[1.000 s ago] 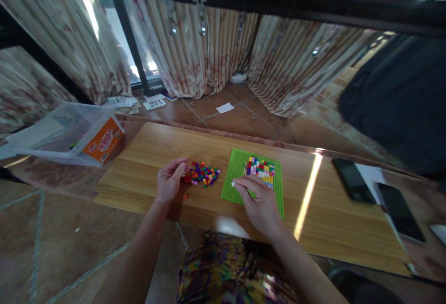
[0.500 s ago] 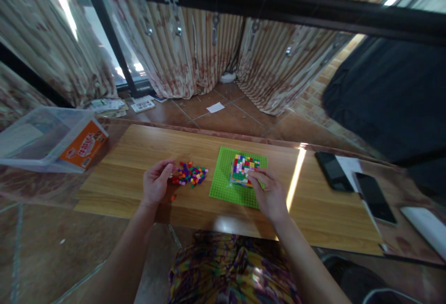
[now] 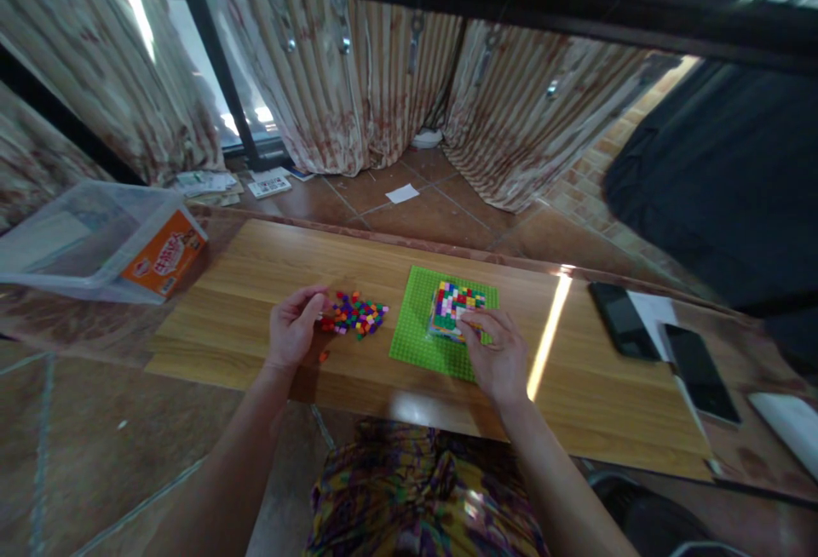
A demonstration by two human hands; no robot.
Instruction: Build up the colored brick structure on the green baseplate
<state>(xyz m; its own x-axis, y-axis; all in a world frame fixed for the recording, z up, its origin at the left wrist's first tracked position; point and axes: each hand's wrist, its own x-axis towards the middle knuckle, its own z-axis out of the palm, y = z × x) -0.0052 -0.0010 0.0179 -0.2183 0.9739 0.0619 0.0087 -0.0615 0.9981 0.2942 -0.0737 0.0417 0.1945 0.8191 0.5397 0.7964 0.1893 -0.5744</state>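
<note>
A green studded baseplate (image 3: 406,331) lies on the wooden table, bearing a low multicoloured block of stacked toy bricks (image 3: 447,301). My right hand (image 3: 499,354) is over the plate's right side, thumb and forefinger pinched at the top of the stack; its fingers cover that spot, so what they hold cannot be made out. To the left, a loose pile of small coloured bricks (image 3: 359,315) is spread on the wood. My left hand (image 3: 295,329) is closed in a pinch at the pile's left edge, with a tiny pale piece just showing at the fingertips. A single orange brick (image 3: 324,356) lies nearer me.
A clear plastic box (image 3: 95,238) with an orange label stands at the table's left end. Two dark phones (image 3: 621,320) and white paper (image 3: 653,308) lie on the right. Curtains (image 3: 383,89) hang beyond the far edge.
The whole view has shifted slightly, so things appear a little further right. Both hands keep nearly the same places, the right still pinching at the stack and the left at the pile.
</note>
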